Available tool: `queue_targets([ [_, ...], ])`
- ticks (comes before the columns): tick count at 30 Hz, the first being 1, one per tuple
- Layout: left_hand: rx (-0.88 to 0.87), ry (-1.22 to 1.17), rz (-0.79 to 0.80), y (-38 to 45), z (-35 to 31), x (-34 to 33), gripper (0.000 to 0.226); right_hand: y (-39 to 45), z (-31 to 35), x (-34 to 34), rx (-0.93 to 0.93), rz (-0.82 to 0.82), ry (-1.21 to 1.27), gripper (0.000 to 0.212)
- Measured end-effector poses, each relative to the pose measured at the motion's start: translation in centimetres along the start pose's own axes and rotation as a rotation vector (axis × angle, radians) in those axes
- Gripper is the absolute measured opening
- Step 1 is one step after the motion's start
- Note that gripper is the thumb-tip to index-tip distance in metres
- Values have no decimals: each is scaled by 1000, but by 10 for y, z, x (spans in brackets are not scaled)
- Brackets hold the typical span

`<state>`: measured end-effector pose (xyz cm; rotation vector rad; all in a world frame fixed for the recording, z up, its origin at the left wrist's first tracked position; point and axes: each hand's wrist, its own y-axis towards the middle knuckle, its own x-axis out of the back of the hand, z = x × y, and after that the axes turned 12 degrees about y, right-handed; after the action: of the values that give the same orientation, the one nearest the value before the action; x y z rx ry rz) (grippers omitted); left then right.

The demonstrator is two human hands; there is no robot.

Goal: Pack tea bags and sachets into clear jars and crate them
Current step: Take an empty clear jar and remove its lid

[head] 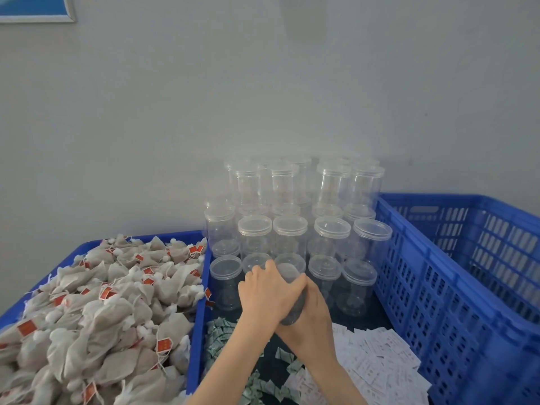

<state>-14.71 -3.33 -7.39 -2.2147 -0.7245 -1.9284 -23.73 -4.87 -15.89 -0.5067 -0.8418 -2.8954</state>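
Note:
Both my hands hold one clear jar (289, 273) tilted toward me in front of the jar stack. My left hand (267, 293) wraps over its upper part near the lid. Lower down, my right hand (312, 320) grips its body. A stack of empty clear lidded jars (295, 226) stands against the wall. Tea bags (96, 311) with red tags fill the blue tray (196, 328) at the left. Small green sachets (217, 337) and white sachets (377, 361) lie on the dark surface below my hands.
A large blue slatted crate (455, 287) stands at the right, its inside mostly hidden. The grey wall (263, 97) rises close behind the jars. A framed blue picture (35, 8) hangs at the top left.

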Motion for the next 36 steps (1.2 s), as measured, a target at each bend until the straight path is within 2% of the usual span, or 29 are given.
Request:
queue_targets([
  [3, 28, 12, 63, 2, 0, 5, 69, -2, 3, 1, 123, -57, -107, 91],
  [6, -4, 33, 184, 5, 5, 8, 82, -7, 2, 0, 165, -103, -136, 94],
  [10, -499, -182, 607, 19, 23, 23, 101, -9, -5, 8, -19, 20, -4, 95],
  [11, -593, -158, 643, 24, 28, 27, 102, -10, -7, 10, -34, 15, 12, 97],
  [13, -613, -112, 582, 29, 33, 31, 90, -10, -7, 11, -33, 19, 21, 94],
  [15, -470, -100, 467, 28, 29, 29, 80, -10, -3, 9, -4, 22, 1, 91],
  [18, -182, 25, 312, 18, 16, 21, 90, -7, -3, 4, 87, -58, -94, 93],
  [20, -89, 82, 233, 16, 11, 18, 89, -5, 0, 4, 159, -101, -148, 96],
  [22, -26, 108, 231, 16, 10, 18, 86, -5, 2, 4, 231, -122, -176, 97],
  [24, -80, 52, 326, 19, 11, 17, 89, -7, -2, 5, 217, -114, -176, 96],
  [27, -412, -211, 612, 26, 18, 23, 98, -10, -11, 7, 85, -66, -120, 96],
  [28, -524, -197, 658, 28, 21, 26, 103, -10, -14, 8, 42, -47, -78, 95],
  [30, -611, -100, 604, 33, 26, 28, 96, -10, -17, 10, -5, -19, -9, 92],
  [32, -494, -102, 514, 34, 23, 25, 82, -10, -16, 9, -14, -8, 11, 92],
  [34, -315, -60, 420, 28, 15, 20, 84, -9, -13, 6, -2, -37, 9, 95],
  [36, -197, 119, 240, 23, 6, 13, 87, -7, -13, 4, 46, -77, -45, 96],
])
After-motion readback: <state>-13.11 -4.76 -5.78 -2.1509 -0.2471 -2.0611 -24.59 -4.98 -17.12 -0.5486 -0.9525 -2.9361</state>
